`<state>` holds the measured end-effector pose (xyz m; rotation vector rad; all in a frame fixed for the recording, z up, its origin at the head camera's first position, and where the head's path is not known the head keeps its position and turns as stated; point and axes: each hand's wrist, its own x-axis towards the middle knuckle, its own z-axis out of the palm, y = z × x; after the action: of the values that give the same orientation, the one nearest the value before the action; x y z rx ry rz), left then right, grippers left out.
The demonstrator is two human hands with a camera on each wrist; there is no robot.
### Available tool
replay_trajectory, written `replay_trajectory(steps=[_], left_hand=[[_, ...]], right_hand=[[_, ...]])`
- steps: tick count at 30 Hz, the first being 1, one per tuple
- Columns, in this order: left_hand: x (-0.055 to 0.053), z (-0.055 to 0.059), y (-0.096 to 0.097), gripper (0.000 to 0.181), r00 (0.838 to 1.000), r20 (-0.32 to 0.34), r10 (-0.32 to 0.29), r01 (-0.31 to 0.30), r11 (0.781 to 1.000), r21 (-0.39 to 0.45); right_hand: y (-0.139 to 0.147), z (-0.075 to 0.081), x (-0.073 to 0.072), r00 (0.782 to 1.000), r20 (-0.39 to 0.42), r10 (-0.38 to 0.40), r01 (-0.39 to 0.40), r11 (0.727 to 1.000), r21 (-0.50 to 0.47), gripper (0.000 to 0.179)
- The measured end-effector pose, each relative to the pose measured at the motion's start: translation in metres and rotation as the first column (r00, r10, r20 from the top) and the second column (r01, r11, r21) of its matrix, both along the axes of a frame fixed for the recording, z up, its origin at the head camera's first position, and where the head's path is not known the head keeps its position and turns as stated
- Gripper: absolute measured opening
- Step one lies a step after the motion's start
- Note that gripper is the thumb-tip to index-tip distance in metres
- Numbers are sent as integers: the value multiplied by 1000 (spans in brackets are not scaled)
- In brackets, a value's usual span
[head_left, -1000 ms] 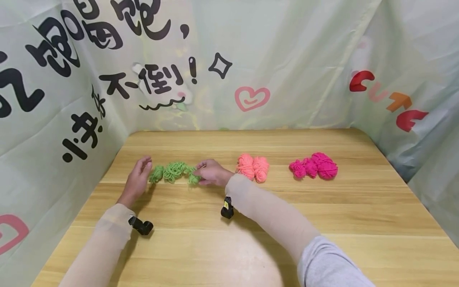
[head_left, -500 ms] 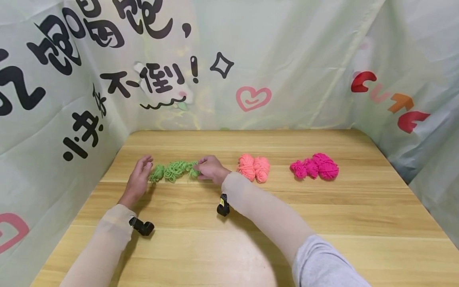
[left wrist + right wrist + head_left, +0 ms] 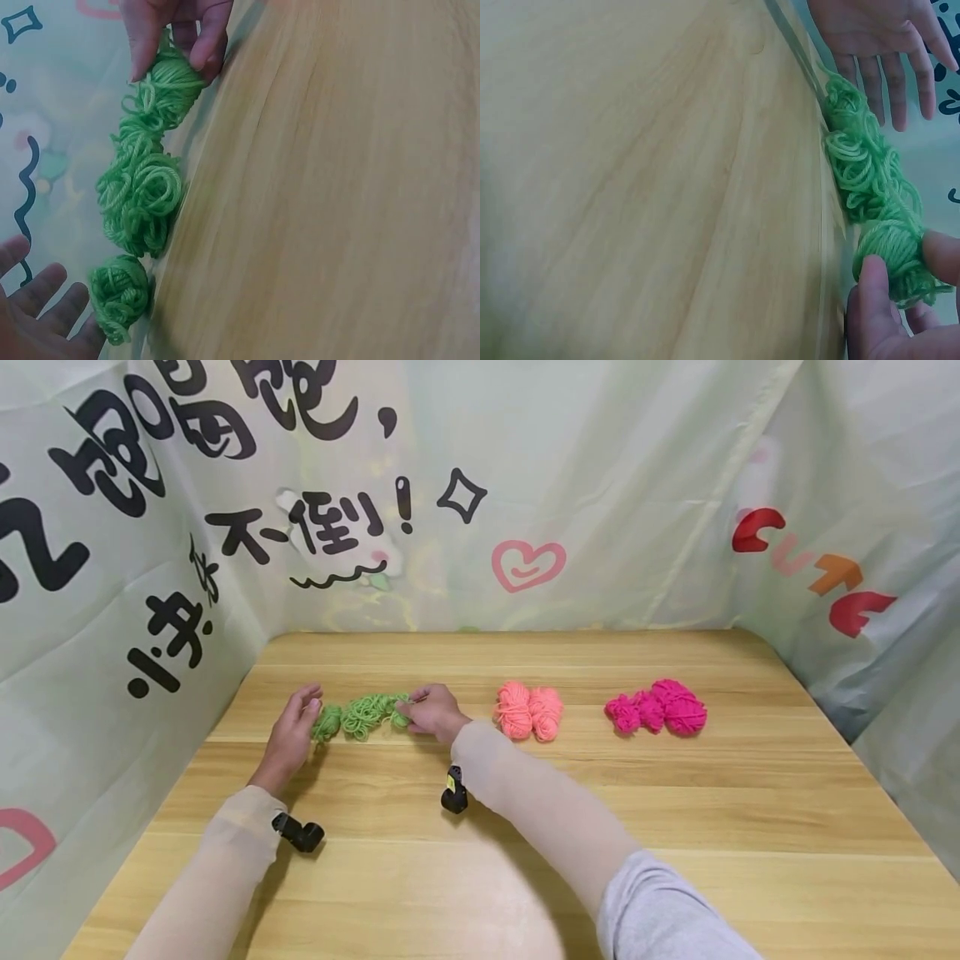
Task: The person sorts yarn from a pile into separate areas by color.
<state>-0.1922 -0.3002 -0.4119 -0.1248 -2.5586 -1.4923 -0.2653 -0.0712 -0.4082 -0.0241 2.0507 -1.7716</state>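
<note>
My right hand: fingers pinching right end of green yarn; my left hand: fingers straight, apart, touching its left end; green yarn lies mid-left on desk; orange yarn near, pink yarn further right

We see a salmon-pink yarn bundle lying on the wooden table near its middle, toward the far edge. A magenta yarn bundle lies to its right, apart from it. Pale green printed sheeting with black characters and a pink heart stands along the table's far and side edges.
</note>
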Motion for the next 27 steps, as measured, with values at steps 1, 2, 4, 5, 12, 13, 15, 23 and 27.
replay_trajectory(steps=[1,2,4,5,12,13,15,23,27], left_hand=[[-2,-3,-2,55,1000,-4,0,0,1000,-1],[-3,-6,-4,55,1000,-8,-1,1,1000,-3],[-4,-9,-6,56,1000,-17,-1,1,1000,-4],[-5,-10,-6,57,1000,-22,0,0,1000,-5],[-5,-10,-5,59,1000,-15,1,-1,1000,-3],[-5,-10,-6,59,1000,-12,0,0,1000,-3],[-5,-10,-6,59,1000,-10,-2,2,1000,0],[-4,-9,-6,59,1000,1,-5,5,999,35],[-3,-8,-6,58,1000,6,-8,8,999,40]], right_hand=[[-1,0,0,1000,-8,-10,10,1000,12,31],[-3,-1,1,1000,-13,-17,17,1000,20,31],[-5,-1,1,999,-27,-22,23,999,48,29],[-6,-1,2,999,-33,-21,23,998,60,28],[-9,2,6,999,-37,4,-2,998,63,19],[-9,2,6,999,-35,5,-3,998,58,19],[-11,2,6,1000,-30,4,-2,999,47,18],[-15,2,7,999,-9,34,-33,998,61,25],[-13,1,6,998,18,62,-63,997,48,24]])
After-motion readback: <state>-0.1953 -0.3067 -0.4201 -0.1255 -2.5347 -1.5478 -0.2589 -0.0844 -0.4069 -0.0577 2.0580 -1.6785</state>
